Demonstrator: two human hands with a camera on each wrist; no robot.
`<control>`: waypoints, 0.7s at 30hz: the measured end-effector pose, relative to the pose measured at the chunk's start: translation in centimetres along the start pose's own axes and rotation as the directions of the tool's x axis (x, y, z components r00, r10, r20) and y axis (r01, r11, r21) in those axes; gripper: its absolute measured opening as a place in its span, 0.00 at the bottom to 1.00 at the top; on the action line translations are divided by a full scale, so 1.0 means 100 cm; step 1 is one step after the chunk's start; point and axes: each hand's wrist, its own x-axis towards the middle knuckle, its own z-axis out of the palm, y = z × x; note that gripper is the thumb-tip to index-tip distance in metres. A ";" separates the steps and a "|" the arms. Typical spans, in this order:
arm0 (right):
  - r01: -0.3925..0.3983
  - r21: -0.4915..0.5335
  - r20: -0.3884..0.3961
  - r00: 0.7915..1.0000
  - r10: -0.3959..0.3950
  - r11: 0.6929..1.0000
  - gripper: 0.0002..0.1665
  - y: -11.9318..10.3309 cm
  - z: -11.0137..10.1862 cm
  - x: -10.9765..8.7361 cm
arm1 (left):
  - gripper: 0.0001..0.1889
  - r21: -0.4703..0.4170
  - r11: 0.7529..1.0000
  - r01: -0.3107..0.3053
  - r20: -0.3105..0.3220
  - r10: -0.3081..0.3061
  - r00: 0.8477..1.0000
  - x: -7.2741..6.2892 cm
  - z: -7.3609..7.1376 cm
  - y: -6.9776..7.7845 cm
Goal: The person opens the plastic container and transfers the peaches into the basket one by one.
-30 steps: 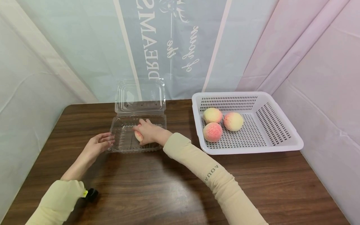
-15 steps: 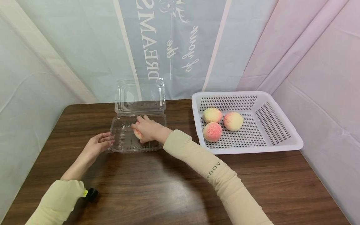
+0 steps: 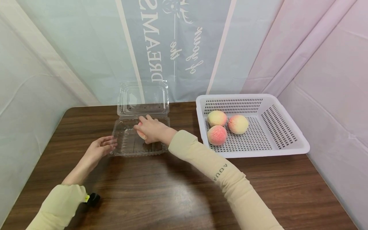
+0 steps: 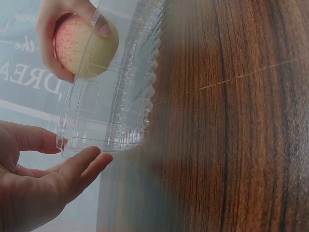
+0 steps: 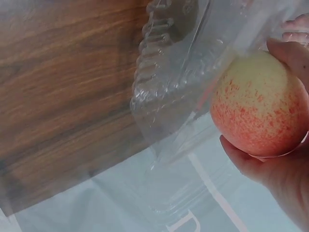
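My right hand (image 3: pixel 155 130) holds a yellow-and-pink peach (image 5: pixel 260 106) over the base of a clear plastic clamshell box (image 3: pixel 124 147). Its fingers and thumb curve round the fruit, as the left wrist view also shows. The box's lid (image 3: pixel 143 95) stands raised at the back, against the fabric backdrop. At the box's left end is my left hand (image 3: pixel 99 149). In the left wrist view its thumb lies at the box's rim and its fingers press the outside of the end wall, pinching that corner.
A white perforated basket (image 3: pixel 293 150) stands on the right of the brown wooden table (image 3: pixel 161 198). Three more peaches lie in its left part, one of them the pink peach (image 3: pixel 217 135). Fabric walls (image 3: pixel 325 105) close in the table's back and sides.
My right hand, with the peach, has shifted slightly toward the back of the box. The left hand, the box and the basket have stayed in place.
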 end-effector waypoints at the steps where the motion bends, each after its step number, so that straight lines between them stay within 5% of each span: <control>1: 0.004 -0.004 -0.007 1.000 -0.004 1.000 0.37 0.001 0.000 0.000 | 0.26 -0.001 1.000 -0.001 -0.001 0.001 1.000 0.000 0.000 0.000; 21: 0.059 -0.141 -0.048 0.997 -0.067 0.988 0.34 0.009 -0.010 -0.008 | 0.27 0.016 1.000 -0.006 0.003 0.006 1.000 0.001 -0.001 -0.002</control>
